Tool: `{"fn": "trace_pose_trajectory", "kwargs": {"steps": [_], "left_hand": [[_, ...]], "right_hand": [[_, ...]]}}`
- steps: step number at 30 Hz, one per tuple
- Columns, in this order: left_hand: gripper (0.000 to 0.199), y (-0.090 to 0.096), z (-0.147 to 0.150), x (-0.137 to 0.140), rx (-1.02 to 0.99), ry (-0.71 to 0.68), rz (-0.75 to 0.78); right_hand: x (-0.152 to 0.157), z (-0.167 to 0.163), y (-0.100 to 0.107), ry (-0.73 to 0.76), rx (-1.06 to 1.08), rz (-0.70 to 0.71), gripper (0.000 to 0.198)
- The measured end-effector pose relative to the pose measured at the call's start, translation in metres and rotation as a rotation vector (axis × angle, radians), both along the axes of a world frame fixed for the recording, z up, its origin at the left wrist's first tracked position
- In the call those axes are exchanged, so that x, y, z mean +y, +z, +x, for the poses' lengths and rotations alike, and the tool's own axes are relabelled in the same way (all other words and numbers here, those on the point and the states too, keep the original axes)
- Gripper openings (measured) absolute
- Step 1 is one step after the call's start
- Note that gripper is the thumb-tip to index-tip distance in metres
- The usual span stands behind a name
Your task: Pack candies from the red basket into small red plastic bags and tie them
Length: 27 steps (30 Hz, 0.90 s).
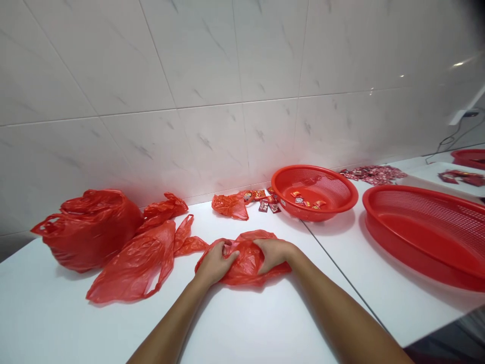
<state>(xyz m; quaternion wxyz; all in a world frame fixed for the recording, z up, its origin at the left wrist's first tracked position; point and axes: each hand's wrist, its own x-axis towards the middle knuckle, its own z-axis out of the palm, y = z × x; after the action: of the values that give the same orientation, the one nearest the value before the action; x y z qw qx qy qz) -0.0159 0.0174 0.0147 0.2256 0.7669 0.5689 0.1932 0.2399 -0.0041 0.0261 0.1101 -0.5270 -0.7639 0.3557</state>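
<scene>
A thin red plastic bag lies crumpled on the white table in front of me, its mouth facing up. My left hand grips the bag's left side, thumb toward the middle and fingers curled at the rim. On the opposite side, my right hand holds the bag's edge, its fingertips partly hidden in the folds. Just left of the bag lies a flattened red carrier bag with loop handles. Whether anything sits inside the held bag cannot be made out.
A full-looking red bag stands at left. By the tiled wall lie a small red bag and several small packets. A round red basket holds a few packets. An oval red basket and a packet pile are at right.
</scene>
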Motion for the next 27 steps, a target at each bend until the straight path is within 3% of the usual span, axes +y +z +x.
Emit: {"fn": "trace_pose_trajectory", "kwargs": {"steps": [4,9,15,16,18,20,21,23,27], "left_hand": [[0.034,0.003,-0.001,-0.008,0.059,-0.028,-0.034],[0.029,-0.004,0.004,-0.008,0.109,0.050,-0.014],[0.034,-0.005,-0.003,0.007,0.181,0.154,0.013],[0.036,-0.004,-0.005,0.008,0.194,0.157,0.014],[0.041,-0.002,-0.008,0.008,0.221,0.141,0.010],[0.045,-0.003,-0.007,0.002,0.253,0.095,-0.004],[0.046,-0.004,-0.005,-0.003,0.271,0.058,-0.014],[0.048,-0.008,0.001,-0.017,0.304,-0.036,-0.027],[0.062,-0.011,0.016,-0.043,0.388,-0.200,0.043]], "right_hand": [[-0.002,0.005,0.007,-0.003,-0.012,-0.003,0.087],[-0.025,-0.023,0.023,-0.040,-0.276,0.129,0.019],[-0.035,-0.051,0.032,-0.012,-0.136,0.400,0.023],[-0.032,-0.048,0.029,-0.024,-0.114,0.440,0.027],[-0.023,-0.039,0.018,-0.046,-0.093,0.441,0.071],[-0.013,-0.030,0.004,-0.043,-0.087,0.324,0.119],[-0.008,-0.026,-0.003,-0.035,-0.088,0.244,0.132],[0.000,-0.022,-0.013,-0.018,-0.091,0.114,0.137],[0.011,-0.018,-0.016,-0.028,-0.121,0.038,0.134]]}}
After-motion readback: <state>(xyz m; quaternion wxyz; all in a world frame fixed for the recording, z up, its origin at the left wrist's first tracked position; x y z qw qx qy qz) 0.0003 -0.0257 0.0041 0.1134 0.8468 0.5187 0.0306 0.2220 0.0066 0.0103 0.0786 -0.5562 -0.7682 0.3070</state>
